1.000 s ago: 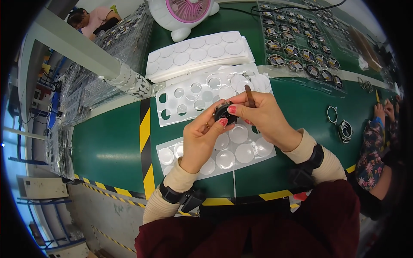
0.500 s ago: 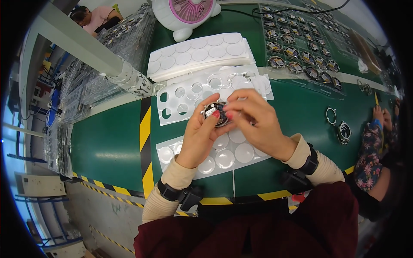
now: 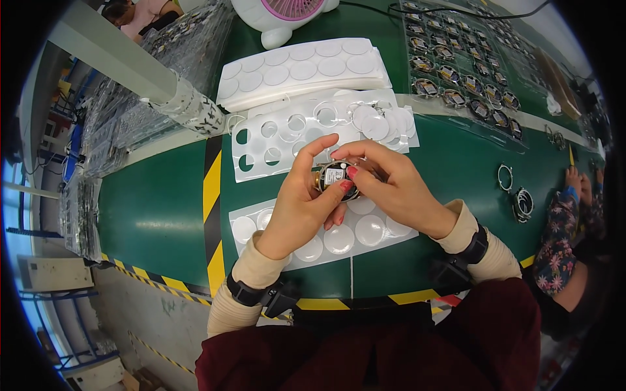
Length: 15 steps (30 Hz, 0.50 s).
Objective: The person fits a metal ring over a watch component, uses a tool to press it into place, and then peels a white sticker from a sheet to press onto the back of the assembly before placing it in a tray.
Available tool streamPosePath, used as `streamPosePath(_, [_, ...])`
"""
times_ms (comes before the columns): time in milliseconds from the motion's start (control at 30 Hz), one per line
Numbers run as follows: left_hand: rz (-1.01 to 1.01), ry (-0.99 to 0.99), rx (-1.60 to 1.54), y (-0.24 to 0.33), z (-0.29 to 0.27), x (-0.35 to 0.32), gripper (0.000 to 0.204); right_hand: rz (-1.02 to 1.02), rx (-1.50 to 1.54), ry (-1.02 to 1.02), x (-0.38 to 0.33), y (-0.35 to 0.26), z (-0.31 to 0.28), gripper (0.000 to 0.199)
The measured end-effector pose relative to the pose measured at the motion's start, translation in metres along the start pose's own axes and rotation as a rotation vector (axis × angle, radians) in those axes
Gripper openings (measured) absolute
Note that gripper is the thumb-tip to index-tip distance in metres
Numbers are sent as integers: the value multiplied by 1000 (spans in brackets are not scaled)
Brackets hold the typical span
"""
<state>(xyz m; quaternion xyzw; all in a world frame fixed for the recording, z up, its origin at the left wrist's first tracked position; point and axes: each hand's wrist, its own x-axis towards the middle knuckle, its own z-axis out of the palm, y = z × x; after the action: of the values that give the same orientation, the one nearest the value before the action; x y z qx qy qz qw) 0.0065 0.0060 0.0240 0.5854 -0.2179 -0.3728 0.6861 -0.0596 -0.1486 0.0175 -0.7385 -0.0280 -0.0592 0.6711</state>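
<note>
My left hand (image 3: 301,199) and my right hand (image 3: 395,186) meet above the green table, both closed around a small round metal part (image 3: 334,176) with a pale label on its face. My thumbs press on that face. Under my hands lies a white sheet of round stickers (image 3: 365,229), several discs still on it. Just beyond my fingers lies a second white sheet (image 3: 287,133) with many round holes and a few loose discs near its right end.
A stack of full sticker sheets (image 3: 303,68) lies further back, beside a white and pink fan (image 3: 280,13). Trays of round parts (image 3: 456,65) fill the far right. Metal rings (image 3: 515,192) lie at right near another person's flowered sleeve (image 3: 557,234). A yellow-black stripe (image 3: 212,195) crosses the table.
A thin tool held in my right hand a second ago is gone from view. Both hands have closed in on the round part, its labelled face now turned up.
</note>
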Motion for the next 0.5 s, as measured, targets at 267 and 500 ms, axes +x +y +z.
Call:
streamPosePath(267, [46,-29,53,-1,0,-3,51,-80,-116,-56,-1,-1,0,26])
streamPosePath(500, [136,72,-56,-6,3,-1,49,-6,231,144,-6,10,9,28])
